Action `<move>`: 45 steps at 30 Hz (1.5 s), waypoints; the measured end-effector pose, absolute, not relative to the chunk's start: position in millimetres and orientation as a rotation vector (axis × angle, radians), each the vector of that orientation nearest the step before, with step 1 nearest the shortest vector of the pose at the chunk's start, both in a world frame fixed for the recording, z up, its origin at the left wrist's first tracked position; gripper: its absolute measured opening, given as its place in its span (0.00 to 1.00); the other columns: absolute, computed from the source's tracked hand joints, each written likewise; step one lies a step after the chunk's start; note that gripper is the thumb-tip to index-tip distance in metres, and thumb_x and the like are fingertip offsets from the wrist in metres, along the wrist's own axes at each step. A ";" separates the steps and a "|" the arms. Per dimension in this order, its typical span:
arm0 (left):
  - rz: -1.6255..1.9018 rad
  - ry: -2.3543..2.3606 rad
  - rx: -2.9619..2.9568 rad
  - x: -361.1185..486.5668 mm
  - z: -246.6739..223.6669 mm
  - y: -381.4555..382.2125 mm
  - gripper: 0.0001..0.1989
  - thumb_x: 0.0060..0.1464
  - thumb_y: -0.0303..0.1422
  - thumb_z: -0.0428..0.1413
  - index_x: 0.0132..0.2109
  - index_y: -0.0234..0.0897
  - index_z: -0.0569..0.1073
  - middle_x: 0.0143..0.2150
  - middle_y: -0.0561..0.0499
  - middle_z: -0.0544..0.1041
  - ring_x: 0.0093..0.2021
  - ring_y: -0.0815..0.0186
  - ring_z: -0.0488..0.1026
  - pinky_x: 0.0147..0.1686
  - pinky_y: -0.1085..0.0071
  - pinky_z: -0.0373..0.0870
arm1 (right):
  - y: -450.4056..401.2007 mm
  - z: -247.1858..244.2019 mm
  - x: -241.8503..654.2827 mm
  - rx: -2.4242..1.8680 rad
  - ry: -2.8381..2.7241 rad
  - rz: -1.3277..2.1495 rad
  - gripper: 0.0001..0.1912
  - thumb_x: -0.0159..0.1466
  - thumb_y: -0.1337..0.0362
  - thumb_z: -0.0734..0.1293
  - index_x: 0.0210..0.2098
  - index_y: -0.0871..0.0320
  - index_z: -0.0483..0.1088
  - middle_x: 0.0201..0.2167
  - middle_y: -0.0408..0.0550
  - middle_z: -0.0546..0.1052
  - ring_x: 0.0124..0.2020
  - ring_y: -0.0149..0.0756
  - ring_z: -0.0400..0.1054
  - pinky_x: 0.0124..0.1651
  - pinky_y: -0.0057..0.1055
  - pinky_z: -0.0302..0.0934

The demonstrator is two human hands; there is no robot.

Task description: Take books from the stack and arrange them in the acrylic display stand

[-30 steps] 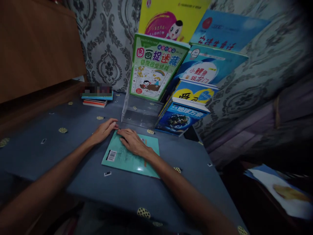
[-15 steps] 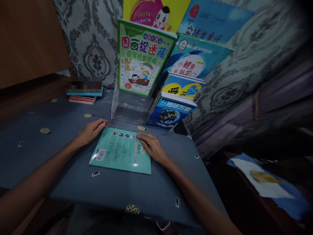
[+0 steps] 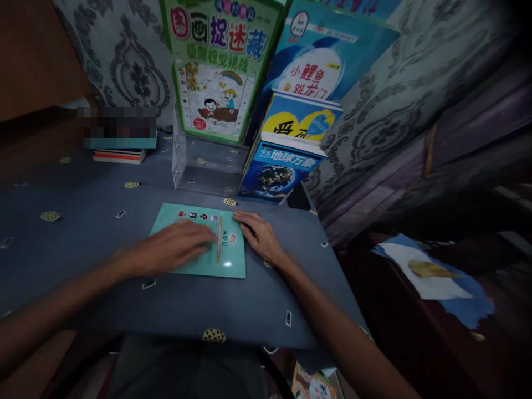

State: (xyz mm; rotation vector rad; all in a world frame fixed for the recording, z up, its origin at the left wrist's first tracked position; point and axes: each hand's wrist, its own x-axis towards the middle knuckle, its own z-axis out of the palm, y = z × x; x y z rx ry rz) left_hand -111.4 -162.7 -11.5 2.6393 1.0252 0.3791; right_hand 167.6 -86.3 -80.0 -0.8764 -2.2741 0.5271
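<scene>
A thin mint-green book (image 3: 233,263) lies flat on the dark blue-grey tabletop, a pale panel with small pictures and printed text facing up. My left hand (image 3: 180,246), a little blurred, is over the middle of the book with its fingers stretched out. Whether it touches the cover I cannot tell. At the book's right edge rests my right hand (image 3: 260,235), fingers extended and the tips on the upper right corner. Neither hand grips anything.
Behind the book stands a clear acrylic rack (image 3: 203,180) with a green picture book (image 3: 216,83) and several blue books, among them an earth book (image 3: 278,172). A small book stack (image 3: 120,155) sits at the back left. Blue and white cloths (image 3: 440,282) lie at the right.
My left hand has moved from the book's upper left corner rightward and nearer, over its middle. The right hand stays at the right edge. The camera view has tilted downward.
</scene>
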 end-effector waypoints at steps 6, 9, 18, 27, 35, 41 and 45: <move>0.239 0.586 2.644 -62.4 -2.6 -194.7 0.19 0.69 0.32 0.49 0.64 0.41 0.68 0.66 0.46 0.72 0.66 0.58 0.68 0.71 0.59 0.53 | -86.4 -81.4 169.0 -0.858 -2.259 0.564 0.18 0.72 0.63 0.58 0.58 0.52 0.72 0.57 0.52 0.77 0.63 0.43 0.67 0.65 0.50 0.62; 0.215 0.641 2.650 -55.3 -6.1 -183.6 0.20 0.68 0.34 0.50 0.64 0.38 0.68 0.64 0.43 0.73 0.64 0.56 0.70 0.70 0.57 0.54 | -86.6 -80.2 169.7 -0.869 -2.245 0.601 0.19 0.73 0.61 0.57 0.59 0.51 0.72 0.58 0.52 0.77 0.63 0.43 0.66 0.65 0.50 0.61; 0.201 0.992 2.713 -56.7 -30.8 -103.8 0.21 0.71 0.41 0.44 0.64 0.38 0.65 0.63 0.43 0.74 0.61 0.56 0.71 0.63 0.57 0.58 | -92.0 -68.6 172.7 -1.009 -2.034 0.878 0.26 0.75 0.53 0.53 0.70 0.52 0.55 0.59 0.52 0.76 0.62 0.42 0.68 0.66 0.49 0.60; 0.078 1.112 2.829 -71.5 -40.1 -128.2 0.35 0.66 0.56 0.42 0.70 0.39 0.60 0.74 0.37 0.57 0.73 0.48 0.55 0.68 0.47 0.49 | -94.5 -68.1 172.4 -1.000 -2.138 0.806 0.26 0.75 0.51 0.53 0.69 0.50 0.56 0.62 0.53 0.73 0.64 0.43 0.66 0.67 0.50 0.58; 0.001 1.173 2.877 -109.5 -49.0 -185.4 0.34 0.67 0.49 0.48 0.73 0.43 0.53 0.75 0.39 0.53 0.74 0.41 0.49 0.67 0.40 0.50 | -96.4 -70.9 171.0 -0.997 -2.296 0.637 0.25 0.74 0.52 0.56 0.66 0.53 0.61 0.64 0.56 0.69 0.66 0.47 0.61 0.68 0.54 0.57; -0.235 1.142 2.845 -104.0 -28.6 -188.1 0.37 0.59 0.26 0.53 0.73 0.40 0.54 0.73 0.32 0.55 0.71 0.32 0.53 0.58 0.37 0.64 | -97.4 -71.2 170.6 -1.020 -2.289 0.631 0.25 0.73 0.52 0.57 0.67 0.52 0.60 0.63 0.56 0.70 0.65 0.48 0.63 0.67 0.54 0.58; -0.348 1.140 2.864 -90.4 -20.5 -189.1 0.44 0.50 0.19 0.54 0.73 0.40 0.53 0.72 0.27 0.57 0.68 0.30 0.59 0.52 0.40 0.71 | -97.6 -71.3 171.0 -1.034 -2.291 0.637 0.25 0.73 0.52 0.57 0.66 0.52 0.61 0.63 0.56 0.70 0.65 0.48 0.63 0.67 0.54 0.58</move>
